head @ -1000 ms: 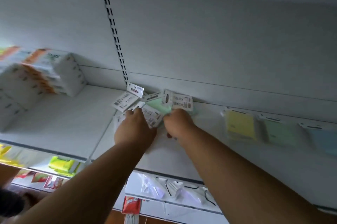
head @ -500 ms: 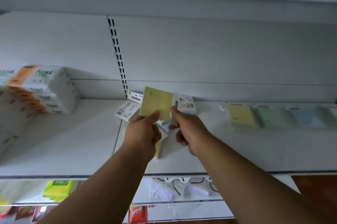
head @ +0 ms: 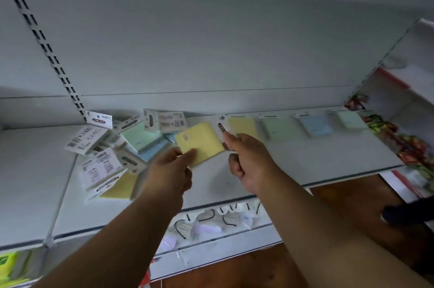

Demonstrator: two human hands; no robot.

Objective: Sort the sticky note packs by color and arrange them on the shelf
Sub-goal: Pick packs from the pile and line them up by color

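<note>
A yellow sticky note pack (head: 199,142) is held above the white shelf (head: 317,161). My left hand (head: 170,170) pinches its lower corner, and my right hand (head: 246,158) pinches its white header tab at the right. A loose pile of mixed packs (head: 112,154), yellow, green and blue, lies to the left. Along the back stand a yellow pack (head: 243,126), a green pack (head: 278,128), a blue pack (head: 315,125) and a pale green pack (head: 351,120) in a row.
A slotted upright (head: 47,48) runs up the back panel at the left. Bagged white items (head: 211,222) lie on the lower shelf. Colourful packaged goods (head: 406,142) fill the right side bay. Yellow-green packs (head: 9,266) sit at the bottom left.
The view has swung right. Both hands have carried the yellow pack from the pile toward the row, close beside the yellow pack lying there.
</note>
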